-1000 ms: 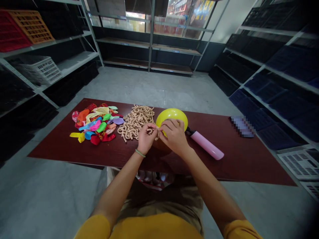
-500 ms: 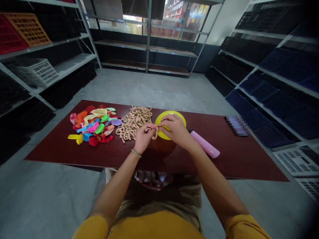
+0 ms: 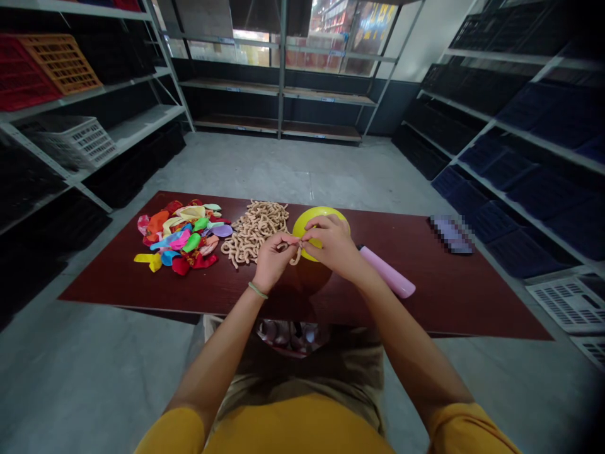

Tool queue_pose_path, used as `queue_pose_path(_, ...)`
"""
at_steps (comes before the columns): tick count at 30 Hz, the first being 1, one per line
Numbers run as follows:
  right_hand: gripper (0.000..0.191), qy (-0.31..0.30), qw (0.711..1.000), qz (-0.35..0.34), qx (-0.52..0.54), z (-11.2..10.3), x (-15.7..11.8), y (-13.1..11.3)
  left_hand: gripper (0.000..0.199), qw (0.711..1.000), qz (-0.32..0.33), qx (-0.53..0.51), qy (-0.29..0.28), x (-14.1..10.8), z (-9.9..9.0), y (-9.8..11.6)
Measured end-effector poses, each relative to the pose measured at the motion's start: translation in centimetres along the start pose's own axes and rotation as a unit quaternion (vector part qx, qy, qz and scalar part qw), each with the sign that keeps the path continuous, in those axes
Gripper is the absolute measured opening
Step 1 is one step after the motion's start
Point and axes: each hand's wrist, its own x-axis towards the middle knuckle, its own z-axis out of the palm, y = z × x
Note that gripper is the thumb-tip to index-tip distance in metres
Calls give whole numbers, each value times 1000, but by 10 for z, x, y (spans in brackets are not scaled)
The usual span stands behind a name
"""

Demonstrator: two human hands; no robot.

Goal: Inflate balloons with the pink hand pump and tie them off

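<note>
Since 1 s ago: R hand (image 3: 333, 247) is a touch farther right & hides more of the pink pump's (image 3: 387, 272) black end; L hand (image 3: 272, 263) has barely shifted vs the dk red-brown surface (image 3: 118, 277). Piles & pump lie as they did.

Far L: metal rack w/ a red crate (image 3: 26, 72), an orange crate (image 3: 61, 60) beside it, & a white basket (image 3: 85, 142) one shelf lower.

L part of surface: heap of flat balloons (image 3: 182, 236), mixed colours – red, orange, cream, blue, green, pink, lilac – w/ a yellow one poking out at the near-L side. Just R of it, pile of beige curls (image 3: 259, 227), rope-like & tangled; the two heaps about touch at the edge.

Next, L hand, green bracelet (image 3: 258, 291) on wrist, thumb & index pressed tog., pinching at the neck of the inflated yellow balloon (image 3: 301, 224); detail there too sm. to make out. One beige curl (image 3: 297, 256) shows right under the fingertips; can't tell if it's gripped. Balloon is approx mid-surface, just R of the beige pile, partly behind R hand. R hand's thumb & index also pinch at the neck, tips meeting L's; its other fingers are bent over the balloon.

R of that, pink pump lies slanted, black end twd balloon. Near surface's R end, a pixelated item (image 3: 451, 234), flat. Far R: rack of dk bins (image 3: 515, 170), white crate (image 3: 567, 302) low down.
</note>
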Motion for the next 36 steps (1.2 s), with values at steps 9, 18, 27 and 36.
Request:
queue_pose_path(9,7,41,989,-63,-124,4,-17,-11,19,981,-144,-126,-1,-5,4,7)
queue_pose_path(18,13,94,977,-117,-154,18,-37,-8,27,962,-201,-183,30,-9,1,3)
queue_pose_path(27,14,109,978,-79,-157,23,-47,-13,25,966,-203,-159,23,-15,1,3)
queue_pose_path(36,11,127,979,-23,-156,20,-49,-14,16,983,-131,-123,45,-20,0,-1)
